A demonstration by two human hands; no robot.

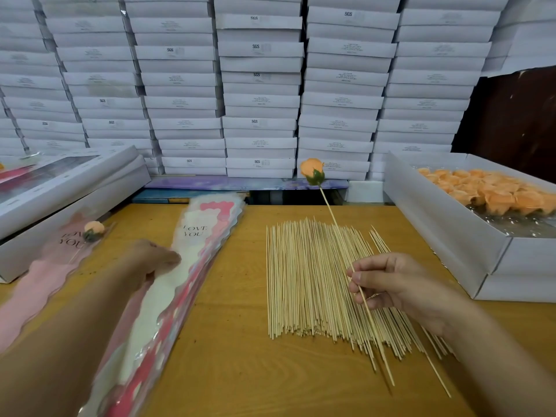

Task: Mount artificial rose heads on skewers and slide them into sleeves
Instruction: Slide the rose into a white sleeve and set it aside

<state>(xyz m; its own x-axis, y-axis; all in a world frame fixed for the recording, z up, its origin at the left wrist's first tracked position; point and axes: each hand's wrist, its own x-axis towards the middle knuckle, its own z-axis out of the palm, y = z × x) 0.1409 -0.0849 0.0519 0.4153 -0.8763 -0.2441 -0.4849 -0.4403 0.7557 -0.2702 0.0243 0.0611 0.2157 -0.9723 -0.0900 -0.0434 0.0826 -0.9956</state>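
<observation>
My right hand (388,284) pinches a bamboo skewer (331,215) that carries an orange rose head (313,171) with a green base at its far tip, raised above the loose pile of skewers (313,284). My left hand (153,260) reaches over the stack of pink and white "LOVE YOU" sleeves (192,251) and touches the top one; its fingers are blurred. Further left lies a filled pink sleeve (54,266) with an orange rose (94,230) inside it.
A white box (451,230) at the right holds several orange rose heads (493,191). Flat white boxes (60,188) lie at the left, and tall stacks of white boxes (258,85) wall off the back of the wooden table (228,341).
</observation>
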